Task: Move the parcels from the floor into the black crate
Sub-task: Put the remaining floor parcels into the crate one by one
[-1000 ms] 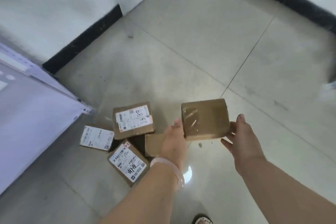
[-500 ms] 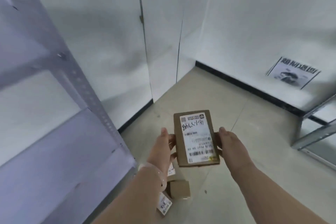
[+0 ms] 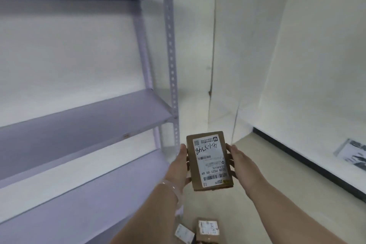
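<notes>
A brown cardboard parcel (image 3: pixel 209 161) with a white shipping label facing me is held up in front of my chest. My left hand (image 3: pixel 181 166) grips its left edge and my right hand (image 3: pixel 238 162) grips its right edge, fingers wrapped behind it. Far below, at the bottom edge of the view, more labelled parcels (image 3: pixel 208 231) lie on the floor between my forearms. No black crate is in view.
A pale purple metal shelving rack (image 3: pixel 170 61) with bare shelves (image 3: pixel 85 123) fills the left side. White walls meet in a corner ahead. A black skirting strip (image 3: pixel 301 159) and a printed sheet (image 3: pixel 350 153) on the wall lie to the right.
My head has tilted up from the floor to the rack and wall. The parcel rose with both hands and was turned so its label faces me; the floor parcels dropped to the bottom edge.
</notes>
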`<state>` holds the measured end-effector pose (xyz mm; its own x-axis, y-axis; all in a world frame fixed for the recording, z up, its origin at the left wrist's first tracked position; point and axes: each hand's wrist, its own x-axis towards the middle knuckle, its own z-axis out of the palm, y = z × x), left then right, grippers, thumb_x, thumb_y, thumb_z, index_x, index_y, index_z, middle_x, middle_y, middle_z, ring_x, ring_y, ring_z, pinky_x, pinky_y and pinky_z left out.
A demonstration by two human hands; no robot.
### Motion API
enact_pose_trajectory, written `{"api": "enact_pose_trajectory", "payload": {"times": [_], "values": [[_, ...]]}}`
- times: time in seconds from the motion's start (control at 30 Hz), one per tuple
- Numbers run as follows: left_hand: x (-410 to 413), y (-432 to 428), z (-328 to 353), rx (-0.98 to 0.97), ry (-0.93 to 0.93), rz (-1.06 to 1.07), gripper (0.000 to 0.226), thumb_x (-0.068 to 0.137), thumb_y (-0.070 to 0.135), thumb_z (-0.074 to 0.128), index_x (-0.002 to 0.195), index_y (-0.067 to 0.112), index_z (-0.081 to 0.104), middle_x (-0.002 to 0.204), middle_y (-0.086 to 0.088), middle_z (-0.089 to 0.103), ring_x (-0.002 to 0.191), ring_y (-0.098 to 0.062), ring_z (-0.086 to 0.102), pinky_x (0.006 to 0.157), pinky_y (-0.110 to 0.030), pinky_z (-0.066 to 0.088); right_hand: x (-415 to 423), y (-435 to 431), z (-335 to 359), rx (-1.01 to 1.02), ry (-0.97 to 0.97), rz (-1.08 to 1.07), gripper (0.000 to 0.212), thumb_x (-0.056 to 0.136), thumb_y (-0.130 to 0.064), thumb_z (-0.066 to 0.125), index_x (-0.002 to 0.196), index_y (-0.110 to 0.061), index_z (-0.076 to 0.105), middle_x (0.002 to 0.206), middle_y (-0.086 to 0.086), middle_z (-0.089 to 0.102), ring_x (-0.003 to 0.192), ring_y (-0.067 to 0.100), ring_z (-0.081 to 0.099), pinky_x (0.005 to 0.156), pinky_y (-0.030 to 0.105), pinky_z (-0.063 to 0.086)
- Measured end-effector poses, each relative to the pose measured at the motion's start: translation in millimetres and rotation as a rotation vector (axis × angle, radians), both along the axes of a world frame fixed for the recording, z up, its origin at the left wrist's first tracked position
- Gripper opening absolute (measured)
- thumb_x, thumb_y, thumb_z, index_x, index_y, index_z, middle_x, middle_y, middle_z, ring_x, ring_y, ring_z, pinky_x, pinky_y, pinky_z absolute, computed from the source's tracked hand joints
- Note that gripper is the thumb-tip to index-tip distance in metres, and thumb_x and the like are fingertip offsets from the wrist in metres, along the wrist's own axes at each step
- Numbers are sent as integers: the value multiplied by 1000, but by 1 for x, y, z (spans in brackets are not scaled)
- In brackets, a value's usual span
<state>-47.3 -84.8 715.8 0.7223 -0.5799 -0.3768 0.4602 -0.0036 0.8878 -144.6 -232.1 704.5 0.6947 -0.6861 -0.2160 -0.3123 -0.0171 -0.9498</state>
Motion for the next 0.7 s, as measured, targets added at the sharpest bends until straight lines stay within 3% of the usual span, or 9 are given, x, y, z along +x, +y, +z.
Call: {"api": "enact_pose_trajectory", "payload": {"times": [0.13,0.4,0.53,0.7], "values": [[-21,82,33,16,-72,170,45,95,54,33,97,24,66,109,-1,68,97,-13,60,103,-51,42,8,60,23,37,-57,189,37,93,-53,29,91,-45,65,101,-4,70,102,18,64,94,44,49],[-65,258,62,74,-115,468,38,96,52,33,86,28,60,101,6,65,93,-9,58,96,-45,44,15,222,48,31,-99,534,38,89,-53,30,80,-59,66,98,-14,70,103,10,62,91,40,51],[-79,352,69,85,-113,574,38,96,52,32,88,28,60,109,3,64,105,-16,55,103,-49,40,19,319,61,8,-98,658,44,93,-49,28,70,-56,65,91,-11,69,99,11,61,91,43,51],[-92,489,63,71,-113,710,39,97,51,32,90,27,62,105,4,66,102,-14,57,98,-46,43,26,464,63,-29,-86,786,44,91,-49,25,71,-42,64,90,-6,67,94,13,61,95,49,47]]}}
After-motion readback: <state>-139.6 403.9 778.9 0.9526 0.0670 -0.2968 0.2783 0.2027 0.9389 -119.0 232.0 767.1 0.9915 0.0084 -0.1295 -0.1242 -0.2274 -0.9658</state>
